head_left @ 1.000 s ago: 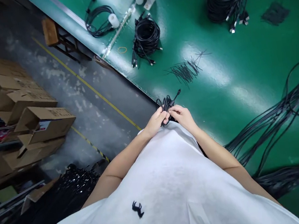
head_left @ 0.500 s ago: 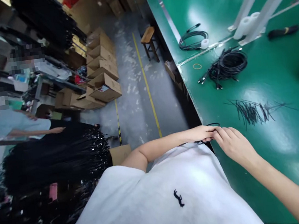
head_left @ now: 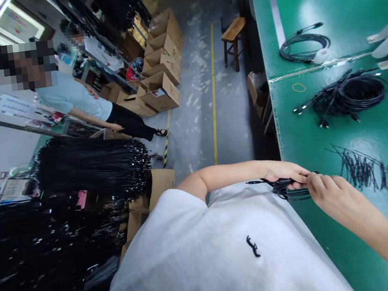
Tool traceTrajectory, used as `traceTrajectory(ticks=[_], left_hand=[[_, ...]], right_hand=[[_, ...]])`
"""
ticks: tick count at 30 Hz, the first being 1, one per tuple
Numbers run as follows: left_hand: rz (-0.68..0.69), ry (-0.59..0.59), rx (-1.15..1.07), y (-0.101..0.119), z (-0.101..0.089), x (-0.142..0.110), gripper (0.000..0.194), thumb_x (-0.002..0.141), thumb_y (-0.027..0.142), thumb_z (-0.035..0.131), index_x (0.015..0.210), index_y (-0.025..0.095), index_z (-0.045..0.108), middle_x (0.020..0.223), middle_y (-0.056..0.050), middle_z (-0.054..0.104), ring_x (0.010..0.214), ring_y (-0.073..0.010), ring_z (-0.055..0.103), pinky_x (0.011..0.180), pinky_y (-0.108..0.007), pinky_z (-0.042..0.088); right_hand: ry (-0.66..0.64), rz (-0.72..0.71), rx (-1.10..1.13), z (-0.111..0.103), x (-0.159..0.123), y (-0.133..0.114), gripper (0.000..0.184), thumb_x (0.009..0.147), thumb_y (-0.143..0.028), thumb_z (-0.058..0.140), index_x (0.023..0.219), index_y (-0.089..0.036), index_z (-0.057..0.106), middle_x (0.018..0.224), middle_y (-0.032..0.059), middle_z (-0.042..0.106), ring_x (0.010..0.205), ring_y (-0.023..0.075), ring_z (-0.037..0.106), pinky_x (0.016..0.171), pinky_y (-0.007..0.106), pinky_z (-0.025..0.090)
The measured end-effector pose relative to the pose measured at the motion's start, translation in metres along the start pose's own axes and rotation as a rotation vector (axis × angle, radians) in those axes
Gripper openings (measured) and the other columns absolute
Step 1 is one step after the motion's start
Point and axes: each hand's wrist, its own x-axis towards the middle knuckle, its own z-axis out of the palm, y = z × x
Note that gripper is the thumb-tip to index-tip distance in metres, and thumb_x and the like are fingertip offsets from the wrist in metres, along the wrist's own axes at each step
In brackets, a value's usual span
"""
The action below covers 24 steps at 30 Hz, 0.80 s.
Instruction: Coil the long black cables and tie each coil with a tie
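A coiled black cable (head_left: 280, 192) is held close against the front of my white shirt, at the edge of the green table. My left hand (head_left: 285, 173) grips the coil from the left, and a straight plug end sticks out to the left below the wrist. Touching the left fingertips, my right hand (head_left: 330, 188) has its fingers closed on the right part of the coil, hiding that part. Just right of my hands, many short thin black ties (head_left: 361, 169) lie loose on the table.
On the green table (head_left: 360, 233) are a larger bundle of black cables (head_left: 357, 92), a single coiled cable (head_left: 304, 47) and a rubber band (head_left: 299, 87). A wooden stool (head_left: 233, 32) and cardboard boxes (head_left: 159, 93) line the aisle. A co-worker (head_left: 75, 98) stands left behind hanging cables (head_left: 93, 162).
The view has swung left, so table and hands sit further right in the picture. More of the coil and its plug end now shows beneath my left hand. Both hands remain together.
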Motion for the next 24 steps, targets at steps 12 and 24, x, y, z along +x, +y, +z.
traceTrajectory(ticks=[12,24], left_hand=[[0.210,0.430,0.348,0.007,0.025,0.032,0.055,0.090,0.013,0.029,0.145,0.011,0.039,0.112,-0.009,0.063,0.096,-0.0133,0.060,0.090,-0.030,0.048],[0.601,0.009,1.767,0.067,0.009,0.024,0.058,0.073,0.013,0.064,0.130,0.012,0.062,0.148,-0.010,0.044,0.148,-0.0319,0.018,0.119,-0.046,0.018]], right_hand=[[-0.235,0.537,0.353,0.027,-0.012,0.020,0.018,0.081,-0.013,0.053,0.065,-0.019,0.059,0.061,0.0065,0.058,0.053,0.0198,0.056,0.043,0.028,0.021],[0.003,0.363,0.227,0.024,-0.026,0.017,0.020,0.080,-0.010,0.053,0.063,-0.020,0.054,0.057,0.0026,0.052,0.054,0.0192,0.054,0.055,0.032,0.033]])
